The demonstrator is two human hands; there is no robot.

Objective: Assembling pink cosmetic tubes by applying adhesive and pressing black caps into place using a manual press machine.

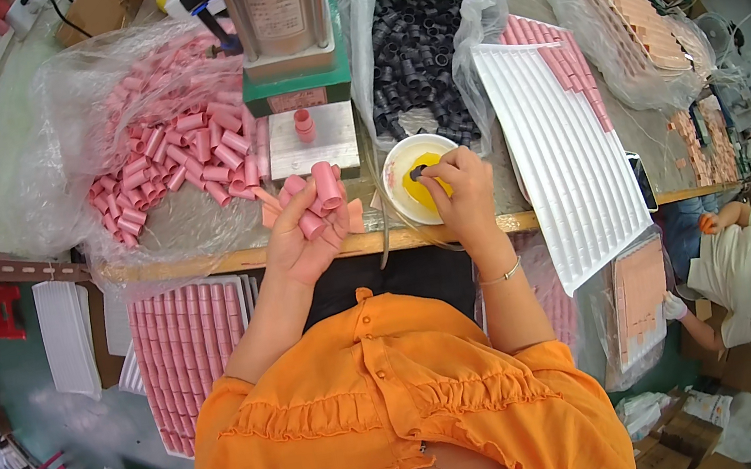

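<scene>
Your right hand (461, 184), at frame center, pinches a small dark ring (418, 172) over the white bowl of yellow liquid (395, 161). Just left of it, your left hand (302, 236) holds several pink tubes (318, 196), the topmost one standing upright.

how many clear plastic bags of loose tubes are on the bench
2: a bag of pink tubes left of the press, and a bag of black tubes right of it. Other bags farther right may hide more.

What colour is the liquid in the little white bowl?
Yellow; the head view shows the bowl under the right hand.
</scene>
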